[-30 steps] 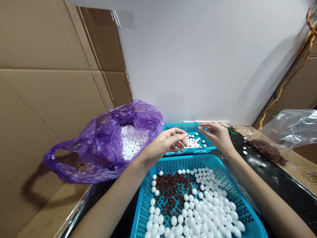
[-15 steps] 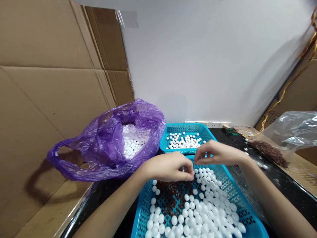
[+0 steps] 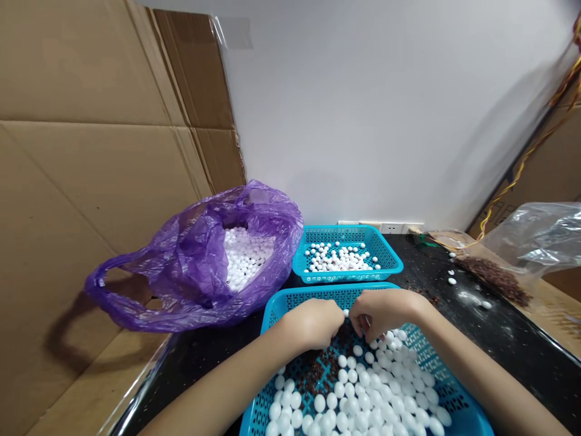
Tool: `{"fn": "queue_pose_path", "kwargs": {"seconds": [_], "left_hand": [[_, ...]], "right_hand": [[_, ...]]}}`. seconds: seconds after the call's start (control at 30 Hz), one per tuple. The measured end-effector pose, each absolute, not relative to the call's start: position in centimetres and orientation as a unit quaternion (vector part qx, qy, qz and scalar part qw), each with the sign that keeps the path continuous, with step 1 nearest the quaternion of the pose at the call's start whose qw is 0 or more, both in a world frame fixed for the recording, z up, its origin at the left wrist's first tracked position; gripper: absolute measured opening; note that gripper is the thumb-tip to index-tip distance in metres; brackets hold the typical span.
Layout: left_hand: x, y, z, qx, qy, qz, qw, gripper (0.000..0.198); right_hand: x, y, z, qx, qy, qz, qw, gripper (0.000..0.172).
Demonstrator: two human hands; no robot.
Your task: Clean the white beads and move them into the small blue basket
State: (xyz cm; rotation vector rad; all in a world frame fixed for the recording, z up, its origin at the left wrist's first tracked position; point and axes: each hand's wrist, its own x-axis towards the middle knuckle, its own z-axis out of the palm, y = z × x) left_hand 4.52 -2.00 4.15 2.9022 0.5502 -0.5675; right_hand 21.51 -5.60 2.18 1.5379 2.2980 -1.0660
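Note:
A blue plastic basket [image 3: 290, 294] holds many small white balls [image 3: 370, 396] heaped at its near and right side. Dark brown crumbs [image 3: 318, 370] lie on its perforated floor, left of the middle. My left hand [image 3: 314, 325] is closed over the basket's far part, above the crumbs; its fingertips are mostly hidden. Just to its right, my right hand [image 3: 384, 312] reaches down with curled fingers at the far edge of the white balls. Whatever either hand pinches is too small or hidden to make out. The two hands are a short gap apart.
Behind stands a smaller blue basket [image 3: 394, 266] with speckled white balls. A purple plastic bag [image 3: 190, 254] of white balls sits at left by cardboard [image 3: 91, 181]. On the right are a brown granule pile [image 3: 494, 280], clear plastic [image 3: 544, 236] and stray white pieces [image 3: 451, 281] on the black countertop [image 3: 436, 321].
Both hands have lowered into the far part of the front basket. My left hand shifted slightly down, and my right hand came down from above the rim, uncovering the rear basket's front edge.

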Motion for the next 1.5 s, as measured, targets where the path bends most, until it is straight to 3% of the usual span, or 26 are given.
{"fn": "queue_pose_path", "kwargs": {"seconds": [0.53,0.87,1.13,1.5], "left_hand": [[4.6,-2.0,4.2,0.961,0.191,-0.189,0.062,0.021],[4.8,-2.3,4.5,0.962,0.184,-0.197,0.049,0.011],[5.0,-2.1,4.4,0.957,0.179,-0.219,0.060,0.017],[5.0,-1.5,3.6,0.974,0.136,-0.162,0.077,0.025]], "right_hand": [[21.4,-5.8,2.6,0.556,0.732,-0.360,0.163,0.014],[21.0,-6.1,2.9,0.555,0.742,-0.349,0.142,0.019],[21.0,-6.0,2.8,0.550,0.728,-0.379,0.152,0.018],[20.9,-6.0,3.0,0.553,0.728,-0.375,0.153,0.013]]}}
